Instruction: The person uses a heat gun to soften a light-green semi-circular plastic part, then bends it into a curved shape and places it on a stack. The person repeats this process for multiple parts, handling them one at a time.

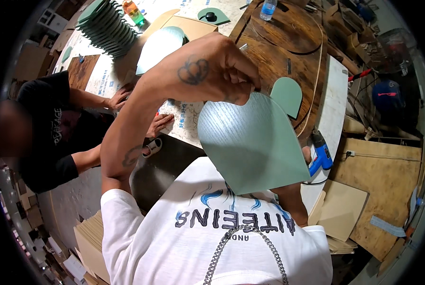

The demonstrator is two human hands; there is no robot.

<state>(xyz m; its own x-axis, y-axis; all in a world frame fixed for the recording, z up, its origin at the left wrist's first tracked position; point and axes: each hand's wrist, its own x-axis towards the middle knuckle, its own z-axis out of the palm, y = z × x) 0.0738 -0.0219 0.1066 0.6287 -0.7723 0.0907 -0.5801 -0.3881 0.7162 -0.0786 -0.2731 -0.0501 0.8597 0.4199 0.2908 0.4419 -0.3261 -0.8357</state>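
A large green teardrop-shaped panel (255, 142) with a pale sheen is held up in front of my chest. My right hand (306, 154) grips it from behind at the right edge; most of that hand is hidden by the panel. My left hand (234, 71) is closed above the panel's upper rim, its fingertips pinched at the edge. Something small and dark shows at those fingertips, too small to name. Beyond the panel, a smaller green rounded piece (287, 96) lies on the dark wooden board (274, 42).
A blue heat gun-like tool (321, 154) rests at the table's right side. A stack of green panels (105, 26), a bottle of coloured liquid (133, 12) and a clear water bottle (268, 9) stand farther off. A co-worker (56, 128) works at the left, hands on the table.
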